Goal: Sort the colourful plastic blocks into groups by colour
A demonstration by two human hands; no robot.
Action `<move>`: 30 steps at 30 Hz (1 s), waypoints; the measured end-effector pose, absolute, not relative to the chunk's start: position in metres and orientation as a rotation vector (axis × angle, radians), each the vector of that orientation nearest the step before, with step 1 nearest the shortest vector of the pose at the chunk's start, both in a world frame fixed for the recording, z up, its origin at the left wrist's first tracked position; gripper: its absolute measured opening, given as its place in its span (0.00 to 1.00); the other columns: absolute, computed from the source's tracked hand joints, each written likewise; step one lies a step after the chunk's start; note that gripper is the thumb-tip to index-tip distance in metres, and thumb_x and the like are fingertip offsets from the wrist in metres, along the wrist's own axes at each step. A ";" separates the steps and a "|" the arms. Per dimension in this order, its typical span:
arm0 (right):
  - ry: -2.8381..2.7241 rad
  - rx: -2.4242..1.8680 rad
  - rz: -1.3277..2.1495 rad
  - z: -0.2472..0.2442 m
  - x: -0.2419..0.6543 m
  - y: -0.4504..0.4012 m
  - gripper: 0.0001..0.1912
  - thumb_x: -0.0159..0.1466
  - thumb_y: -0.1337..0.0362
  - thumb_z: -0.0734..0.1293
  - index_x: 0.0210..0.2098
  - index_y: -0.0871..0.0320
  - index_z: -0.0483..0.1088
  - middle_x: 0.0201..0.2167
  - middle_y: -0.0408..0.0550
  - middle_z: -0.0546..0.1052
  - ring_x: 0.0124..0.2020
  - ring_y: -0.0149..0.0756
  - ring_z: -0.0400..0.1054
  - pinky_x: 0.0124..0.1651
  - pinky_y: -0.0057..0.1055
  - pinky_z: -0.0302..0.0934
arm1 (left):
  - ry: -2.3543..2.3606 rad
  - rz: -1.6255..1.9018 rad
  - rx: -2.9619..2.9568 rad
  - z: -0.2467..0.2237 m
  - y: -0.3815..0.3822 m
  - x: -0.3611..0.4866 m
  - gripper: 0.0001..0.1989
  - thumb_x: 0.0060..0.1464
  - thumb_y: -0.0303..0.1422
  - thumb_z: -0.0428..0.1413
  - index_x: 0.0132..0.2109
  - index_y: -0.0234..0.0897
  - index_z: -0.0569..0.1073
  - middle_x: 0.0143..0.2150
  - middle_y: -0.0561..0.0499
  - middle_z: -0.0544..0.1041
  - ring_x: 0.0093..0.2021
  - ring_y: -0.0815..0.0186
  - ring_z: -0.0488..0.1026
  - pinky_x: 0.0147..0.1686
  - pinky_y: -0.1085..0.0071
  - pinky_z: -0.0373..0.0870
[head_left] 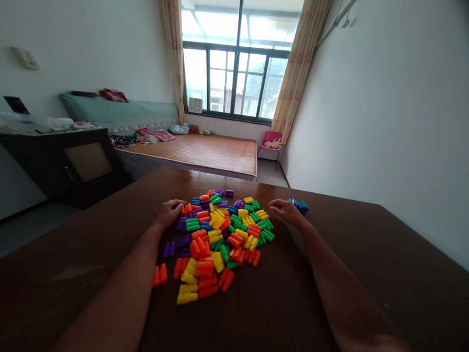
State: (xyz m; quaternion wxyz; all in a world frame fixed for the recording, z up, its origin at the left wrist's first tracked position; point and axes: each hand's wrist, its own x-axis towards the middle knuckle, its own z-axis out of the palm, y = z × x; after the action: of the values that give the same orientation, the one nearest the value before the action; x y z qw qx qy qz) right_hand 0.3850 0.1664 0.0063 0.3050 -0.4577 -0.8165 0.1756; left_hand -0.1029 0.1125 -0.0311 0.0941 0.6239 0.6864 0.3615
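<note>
Red, yellow, green, purple and blue plastic pieces (218,220) lie in a loose pile on the dark brown table (271,303). At the pile's left edge rests my left hand (172,210), its fingertips beside some orange pieces; whether it grips one is too small to tell. My right hand (286,210) is right of the pile, fingers apart and pointing toward it, with nothing seen in them. Several blue pieces (299,205) sit together just beyond and to the right of my right hand. One orange piece (159,276) lies near my left forearm.
Behind the table stands a bed (205,151) with cloths and soft toys at its far left side. A dark cabinet (54,156) is at the left. A pink chair (270,140) stands by the window, near the right wall.
</note>
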 end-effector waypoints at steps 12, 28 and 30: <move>-2.443 -1.134 0.426 -0.004 0.334 0.152 0.11 0.54 0.58 0.72 0.37 0.53 0.74 0.43 0.49 0.77 0.50 0.43 0.65 0.51 0.41 0.62 | 2.023 1.077 1.825 -0.032 0.114 -0.104 0.20 0.51 0.43 0.49 0.42 0.38 0.79 0.44 0.47 0.80 0.44 0.59 0.75 0.46 0.69 0.69; -1.074 -1.662 0.121 -0.026 0.524 0.185 0.22 0.52 0.48 0.67 0.35 0.61 0.69 0.34 0.56 0.76 0.32 0.40 0.71 0.37 0.39 0.66 | 2.047 1.048 1.803 -0.029 0.114 -0.104 0.22 0.50 0.45 0.49 0.43 0.38 0.79 0.45 0.46 0.80 0.45 0.57 0.75 0.45 0.68 0.70; -1.116 -1.790 0.045 -0.043 0.541 0.181 0.18 0.53 0.50 0.66 0.33 0.60 0.69 0.32 0.55 0.76 0.32 0.40 0.70 0.38 0.39 0.65 | 2.052 1.044 1.801 -0.027 0.112 -0.103 0.22 0.51 0.44 0.49 0.44 0.37 0.79 0.45 0.46 0.80 0.45 0.57 0.75 0.45 0.68 0.70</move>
State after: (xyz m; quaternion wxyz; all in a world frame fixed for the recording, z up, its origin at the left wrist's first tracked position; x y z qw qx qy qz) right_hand 0.5411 0.1805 -0.0430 0.4934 -0.7379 -0.4600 0.0185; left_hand -0.1026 0.1121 -0.0265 0.1092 0.6124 0.6978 0.3551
